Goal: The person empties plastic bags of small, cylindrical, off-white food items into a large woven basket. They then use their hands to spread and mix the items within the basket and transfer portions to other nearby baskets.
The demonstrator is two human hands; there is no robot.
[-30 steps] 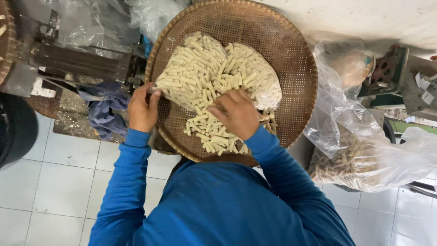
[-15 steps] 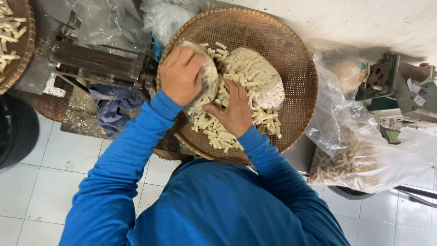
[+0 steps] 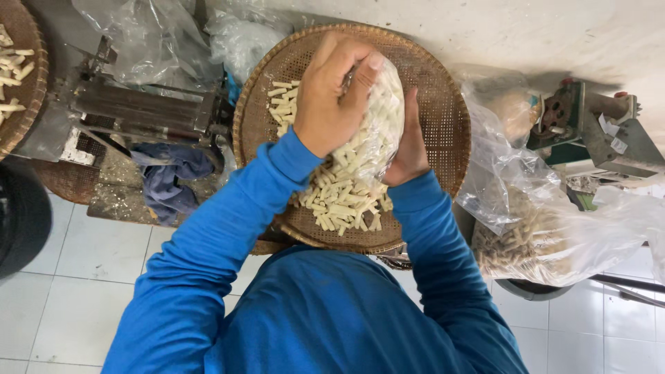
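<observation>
1. Below, a white tiled floor (image 3: 83,277); a round woven tray (image 3: 443,125) holds pale dough sticks (image 3: 339,204).
2. Left hand (image 3: 332,97) grips a clear bag (image 3: 377,131) of sticks from above; right hand (image 3: 410,145) holds its side.

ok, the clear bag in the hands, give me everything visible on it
The clear plastic bag is thin, see-through film, packed with short pale stick-shaped pieces that show through it. It is held above the round woven tray, mouth end up and bunched, bottom bulging toward the loose pieces heaped on the tray. The left hand grips its top and near side; the right hand presses against its far side, mostly hidden behind it. Whether the bottom touches the heap cannot be told.
</observation>
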